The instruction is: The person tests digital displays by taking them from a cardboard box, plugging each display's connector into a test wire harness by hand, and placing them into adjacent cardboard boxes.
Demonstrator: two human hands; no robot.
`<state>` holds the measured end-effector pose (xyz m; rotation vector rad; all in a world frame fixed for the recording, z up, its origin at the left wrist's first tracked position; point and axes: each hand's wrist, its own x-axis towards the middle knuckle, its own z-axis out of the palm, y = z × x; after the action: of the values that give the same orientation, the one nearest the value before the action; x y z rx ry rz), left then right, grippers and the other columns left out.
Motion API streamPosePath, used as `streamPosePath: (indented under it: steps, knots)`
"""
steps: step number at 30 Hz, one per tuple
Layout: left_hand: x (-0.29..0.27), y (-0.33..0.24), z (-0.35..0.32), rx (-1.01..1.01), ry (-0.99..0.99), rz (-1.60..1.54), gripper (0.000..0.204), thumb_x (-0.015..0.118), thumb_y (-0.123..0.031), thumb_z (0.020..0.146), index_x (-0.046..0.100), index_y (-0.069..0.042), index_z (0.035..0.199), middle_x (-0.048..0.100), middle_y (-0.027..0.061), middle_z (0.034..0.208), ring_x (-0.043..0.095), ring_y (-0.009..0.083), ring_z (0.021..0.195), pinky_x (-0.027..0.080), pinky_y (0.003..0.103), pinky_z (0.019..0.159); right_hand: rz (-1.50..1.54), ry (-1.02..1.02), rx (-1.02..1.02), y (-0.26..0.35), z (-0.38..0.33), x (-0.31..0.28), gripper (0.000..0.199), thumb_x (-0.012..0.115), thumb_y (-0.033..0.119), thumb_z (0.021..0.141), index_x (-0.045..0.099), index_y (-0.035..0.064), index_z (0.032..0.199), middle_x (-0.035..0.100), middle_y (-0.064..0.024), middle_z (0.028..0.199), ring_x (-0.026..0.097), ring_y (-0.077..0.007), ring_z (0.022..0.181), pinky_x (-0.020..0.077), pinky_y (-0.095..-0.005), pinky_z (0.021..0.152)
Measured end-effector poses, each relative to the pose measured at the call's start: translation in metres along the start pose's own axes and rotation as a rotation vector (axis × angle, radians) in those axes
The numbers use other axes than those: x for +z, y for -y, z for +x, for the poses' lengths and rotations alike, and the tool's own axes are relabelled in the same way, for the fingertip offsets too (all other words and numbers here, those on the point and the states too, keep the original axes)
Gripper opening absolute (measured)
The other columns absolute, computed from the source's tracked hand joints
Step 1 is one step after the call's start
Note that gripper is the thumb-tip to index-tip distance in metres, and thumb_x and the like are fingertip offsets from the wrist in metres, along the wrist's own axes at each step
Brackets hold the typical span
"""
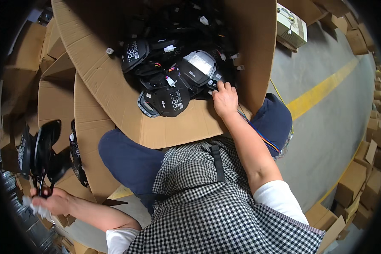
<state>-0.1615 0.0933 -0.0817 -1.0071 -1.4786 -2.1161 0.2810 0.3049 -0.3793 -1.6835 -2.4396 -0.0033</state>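
My left hand (51,202) is closed round the cables and white plugs of several black dashboard display units (41,146), which stick up from the fist beside a carton. My right hand (225,100) reaches over the near wall of a large open cardboard box (178,131). Its fingers are curled at a cable connector (213,84), just right of a display unit with a glossy, reflecting face (200,64). Nearer to me in the box lies a round-faced display unit (173,102), and another (135,54) rests at the left. The fingertips are partly hidden.
Black cables with white plugs (169,48) are tangled among the units. Beside the box at left stands a second carton (57,95). Coloured wires (264,137) hang by my right knee. A pale metal-cased device (293,27) sits on the floor; cartons (351,182) are stacked at right.
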Motion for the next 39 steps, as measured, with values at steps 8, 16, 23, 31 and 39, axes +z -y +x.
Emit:
streamPosePath:
  steps: [8,16,23,31,39]
  knots:
    - [-0.079,0.137,-0.044,-0.395,0.710,0.964,0.061,0.074,-0.024,0.084,0.047,-0.004,0.135,0.050,0.0176,0.133,0.050,0.0259,0.120,0.038,0.037,0.104,0.660,-0.149,0.184,0.007,-0.016,-0.078,0.009,0.065,0.011,0.084,0.067,0.0026,0.085,0.062,-0.0135,0.083,0.060,-0.0300,0.080,0.0480,-0.0399,0.072]
    - [0.053,0.006,-0.160,-0.090,0.674,0.690,0.034,0.065,-0.014,0.090,0.059,-0.004,0.121,0.060,0.0135,0.116,0.056,0.0266,0.110,0.043,0.040,0.097,2.052,-0.021,0.510,0.004,-0.065,-0.130,0.015,0.058,0.014,0.096,0.062,0.0026,0.106,0.065,-0.0016,0.097,0.062,-0.0112,0.091,0.0508,-0.0266,0.082]
    - [0.076,-0.001,-0.284,-1.549,0.741,-0.652,0.042,0.045,-0.022,0.103,0.042,-0.005,0.141,0.065,0.0111,0.110,0.060,0.0134,0.087,0.048,0.027,0.078,2.283,0.224,0.588,0.014,-0.053,-0.094,0.018,0.058,0.020,0.097,0.060,0.0047,0.107,0.064,-0.0026,0.099,0.064,-0.0133,0.087,0.0545,-0.0301,0.079]
    - [0.052,0.011,-0.292,-0.934,1.223,0.129,0.028,0.063,-0.010,0.093,0.060,-0.002,0.120,0.059,-0.0028,0.080,0.056,0.0058,0.066,0.048,0.021,0.062,0.737,0.473,0.500,0.008,-0.021,-0.046,0.023,0.054,0.019,0.097,0.065,-0.0005,0.095,0.067,-0.0101,0.088,0.063,-0.0136,0.083,0.0488,-0.0278,0.076]
    - [0.047,0.009,-0.288,-0.237,1.498,0.006,0.030,0.074,-0.013,0.079,0.069,-0.009,0.108,0.069,0.0038,0.086,0.064,0.0189,0.072,0.046,0.030,0.065,1.244,0.628,0.370,0.052,-0.070,-0.116,0.027,0.051,0.021,0.099,0.061,0.0013,0.083,0.057,-0.0002,0.062,0.049,-0.0077,0.057,0.0412,-0.0269,0.053]
